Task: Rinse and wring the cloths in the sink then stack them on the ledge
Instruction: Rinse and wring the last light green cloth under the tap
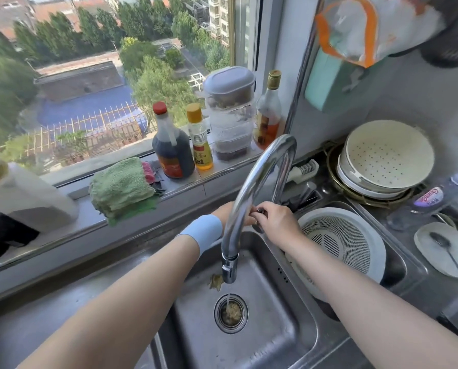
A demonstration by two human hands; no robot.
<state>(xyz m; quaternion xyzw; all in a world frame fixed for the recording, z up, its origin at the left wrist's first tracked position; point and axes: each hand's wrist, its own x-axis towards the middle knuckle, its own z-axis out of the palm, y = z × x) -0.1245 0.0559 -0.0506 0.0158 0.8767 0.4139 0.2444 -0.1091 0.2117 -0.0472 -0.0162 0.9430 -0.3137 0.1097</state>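
Steel tap (251, 187) trickling, both hands at its base.
Right hand (275, 222) curls its fingers round the small handle (259, 211); left hand (229, 211) sits behind the spout, its grip impossible to tell. In the sink (275, 328), the strainer (231, 312) holds wet scraps; the next basin holds a white colander (339, 243). Green cloths (121, 187) lie stacked on the ledge (185, 182).

Both arms reach forward; right hand (277, 222) pinches the tap handle (260, 210), left hand (229, 213) half hidden.
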